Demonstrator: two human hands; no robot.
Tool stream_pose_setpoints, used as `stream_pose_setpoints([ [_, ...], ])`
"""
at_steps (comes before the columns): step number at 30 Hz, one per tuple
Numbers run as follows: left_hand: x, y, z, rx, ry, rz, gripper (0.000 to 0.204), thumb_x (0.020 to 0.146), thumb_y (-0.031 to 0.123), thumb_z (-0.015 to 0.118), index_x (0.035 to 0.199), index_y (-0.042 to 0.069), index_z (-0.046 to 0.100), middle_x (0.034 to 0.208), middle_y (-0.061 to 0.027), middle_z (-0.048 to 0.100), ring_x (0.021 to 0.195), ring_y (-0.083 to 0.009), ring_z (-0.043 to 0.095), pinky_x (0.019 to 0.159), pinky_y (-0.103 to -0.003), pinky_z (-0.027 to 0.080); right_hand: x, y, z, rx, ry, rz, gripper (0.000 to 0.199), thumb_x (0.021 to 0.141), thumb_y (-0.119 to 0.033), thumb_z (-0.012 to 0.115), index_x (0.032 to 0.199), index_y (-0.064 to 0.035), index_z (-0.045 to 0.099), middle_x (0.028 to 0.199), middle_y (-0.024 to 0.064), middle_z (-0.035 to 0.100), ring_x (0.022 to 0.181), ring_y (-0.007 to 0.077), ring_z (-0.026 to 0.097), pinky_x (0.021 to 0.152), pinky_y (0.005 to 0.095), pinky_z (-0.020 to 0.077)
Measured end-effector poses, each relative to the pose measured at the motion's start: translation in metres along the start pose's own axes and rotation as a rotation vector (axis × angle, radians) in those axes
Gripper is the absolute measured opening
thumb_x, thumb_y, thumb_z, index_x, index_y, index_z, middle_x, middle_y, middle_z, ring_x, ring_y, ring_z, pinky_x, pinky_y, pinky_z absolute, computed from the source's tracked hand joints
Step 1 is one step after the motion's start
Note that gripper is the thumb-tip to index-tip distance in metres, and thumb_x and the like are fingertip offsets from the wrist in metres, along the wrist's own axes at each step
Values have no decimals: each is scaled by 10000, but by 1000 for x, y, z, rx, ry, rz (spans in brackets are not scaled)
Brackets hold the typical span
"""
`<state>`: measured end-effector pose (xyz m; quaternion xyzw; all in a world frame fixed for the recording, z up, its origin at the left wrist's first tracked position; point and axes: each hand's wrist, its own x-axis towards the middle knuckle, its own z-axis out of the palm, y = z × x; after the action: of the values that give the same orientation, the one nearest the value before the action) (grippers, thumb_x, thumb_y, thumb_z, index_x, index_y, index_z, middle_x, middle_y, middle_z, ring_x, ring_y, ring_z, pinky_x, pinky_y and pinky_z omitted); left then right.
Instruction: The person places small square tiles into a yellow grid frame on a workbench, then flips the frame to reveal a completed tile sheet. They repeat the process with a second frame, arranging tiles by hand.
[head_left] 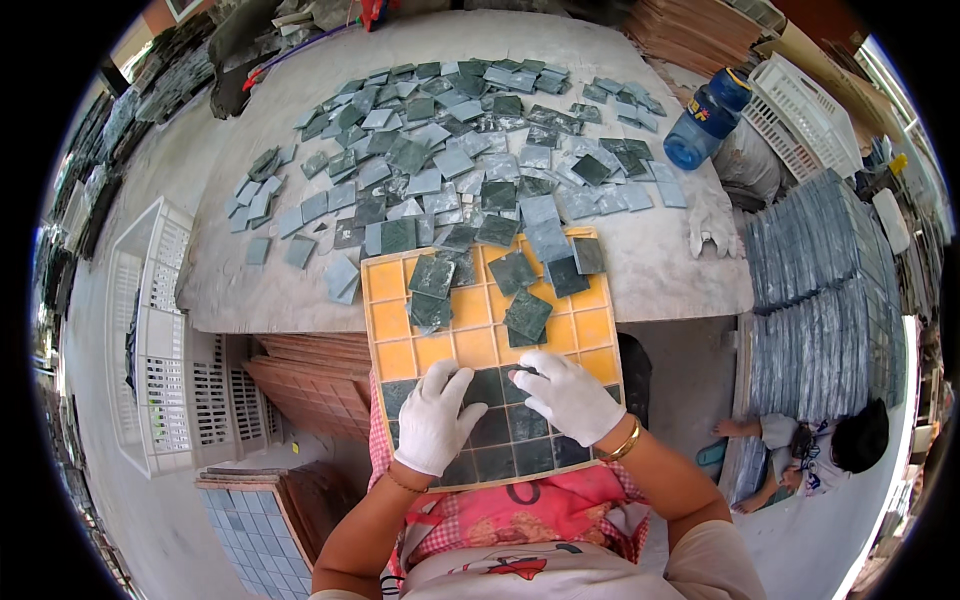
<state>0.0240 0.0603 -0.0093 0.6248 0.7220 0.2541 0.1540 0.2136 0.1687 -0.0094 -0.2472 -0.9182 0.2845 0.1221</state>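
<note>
A yellow grid tray (pixel 432 350) lies tilted from the table edge toward my lap. Dark green square tiles (pixel 532 457) fill its nearer rows, and several loose ones (pixel 528 315) lie on its yellow cells. My left hand (pixel 435 418), in a white glove, rests on the left of the filled rows with fingers and thumb apart. On the right, my gloved right hand (pixel 572 398) has its bent fingertips at a dark tile (pixel 526 388) in the top filled row. Its fingers partly cover that tile's edge.
Many loose grey-green tiles (pixel 425 183) are heaped on the table (pixel 250 305). A blue bottle (pixel 700 125) and a glove (pixel 712 232) are at its right. Tile stacks (pixel 830 300) and a child (pixel 815 450) are farther right; a white crate (pixel 165 345) stands left.
</note>
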Motion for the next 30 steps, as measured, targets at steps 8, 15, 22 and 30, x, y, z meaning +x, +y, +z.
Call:
stream_pose_setpoints([
  [8, 11, 24, 20, 59, 69, 176, 399, 680, 175, 746, 1041, 69, 612, 1023, -76, 561, 880, -290, 557, 758, -389, 479, 39, 34, -46, -359, 280, 453, 555, 765, -398, 706, 1130, -36, 497, 959, 126, 599, 787, 306, 632, 631, 396, 518],
  [15, -9, 48, 33, -33, -52, 277, 338, 713, 162, 722, 1020, 65, 619, 1054, -73, 575, 891, -262, 575, 771, -373, 485, 61, 50, -20, -537, 470, 573, 708, 703, -451, 751, 1183, -44, 429, 910, 105, 583, 753, 287, 634, 606, 395, 529],
  [22, -36, 6, 0, -144, 123, -28, 203, 736, 73, 693, 931, 28, 658, 973, -113, 626, 892, -300, 605, 782, -365, 496, 53, 6, -24, -107, 348, 24, 545, 691, -212, 770, 1137, -43, 506, 1068, 129, 565, 971, 325, 581, 819, 404, 496],
  [30, -3, -5, -16, -21, 223, 84, 272, 726, 52, 698, 990, 34, 633, 1024, -111, 604, 921, -309, 583, 809, -391, 474, 60, -1, -7, 197, 82, -6, 435, 757, -156, 719, 1137, -31, 549, 1162, 129, 551, 1015, 288, 583, 845, 384, 501],
])
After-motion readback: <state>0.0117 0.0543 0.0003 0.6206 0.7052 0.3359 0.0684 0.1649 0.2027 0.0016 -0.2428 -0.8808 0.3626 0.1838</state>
